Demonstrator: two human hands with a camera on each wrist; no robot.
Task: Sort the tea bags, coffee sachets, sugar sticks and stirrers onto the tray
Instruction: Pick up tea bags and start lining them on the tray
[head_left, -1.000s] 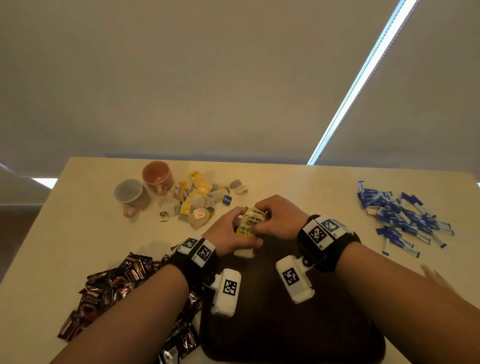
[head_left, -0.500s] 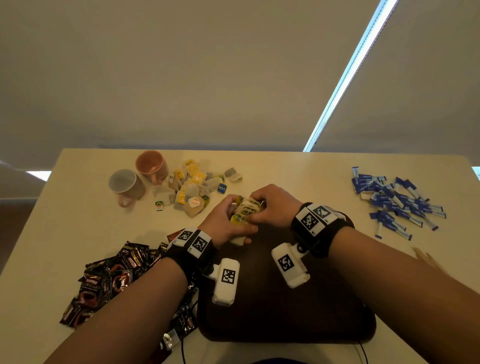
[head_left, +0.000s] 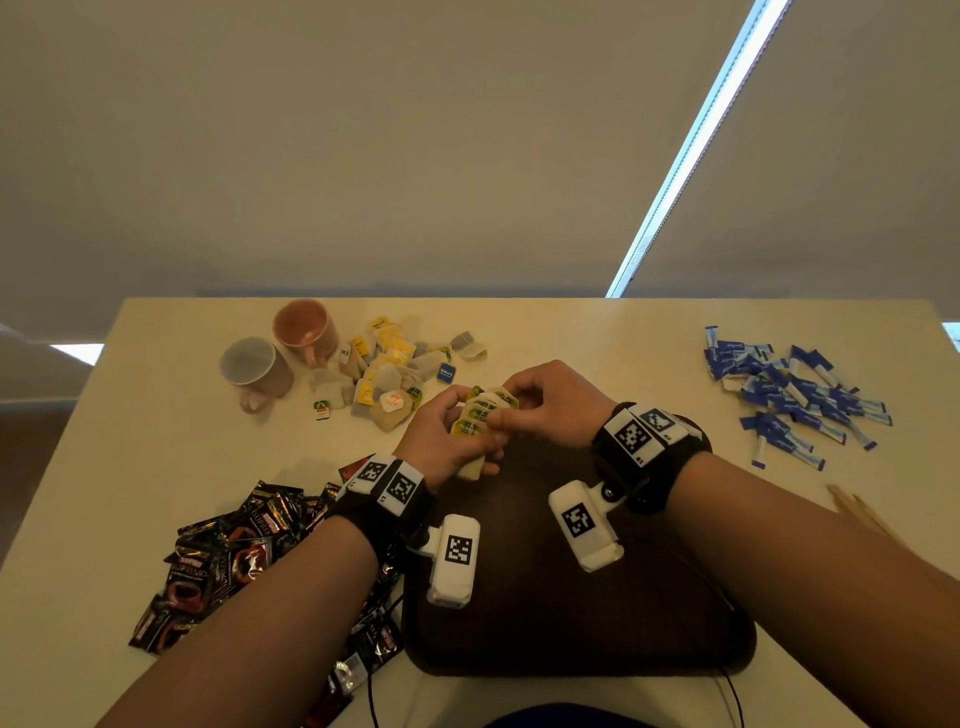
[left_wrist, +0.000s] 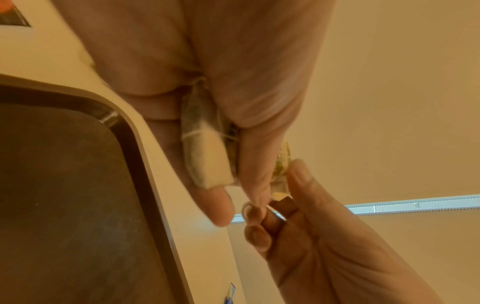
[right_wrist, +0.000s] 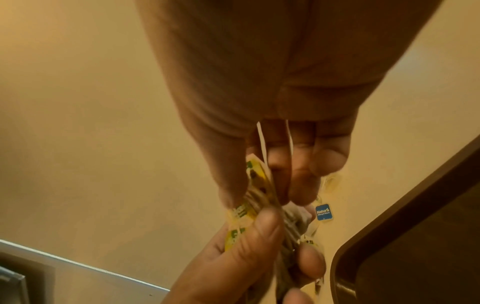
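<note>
Left hand (head_left: 447, 441) grips a fanned bundle of tea bags (head_left: 483, 413), thumb curled over the yellow-green tags, and the left-wrist view shows one paper bag (left_wrist: 205, 156) pressed against its fingers. Right hand (head_left: 558, 402) meets it from the other side, thumb and fingertips pinching the top tags of the same bundle — strings trail across its fingers (right_wrist: 298, 156) in the right-wrist view. The two hands were already locked together on this bundle a second ago; the grip looks much the same now, only the tags seem fanned a little wider.

The bundle hangs over the far edge of the dark tray (head_left: 571, 623), which lies on the desk (head_left: 156, 467) right under both wrists. The tray's whole outline shows now, where a second ago its near edge was cut off — the view has tipped down.

Just beyond the left hand, the loose heap of tea bags (head_left: 389, 369), with a pink mug (head_left: 304, 325) and a grey mug (head_left: 254, 364) beside it. Coffee sachets (head_left: 234, 556) sprawl left of the tray, some tucked under the left forearm. Sugar sticks (head_left: 789, 389) lie well apart on the right, and wooden stirrers (head_left: 857, 512) peek out beside the right forearm. None of the piles has shifted.
</note>
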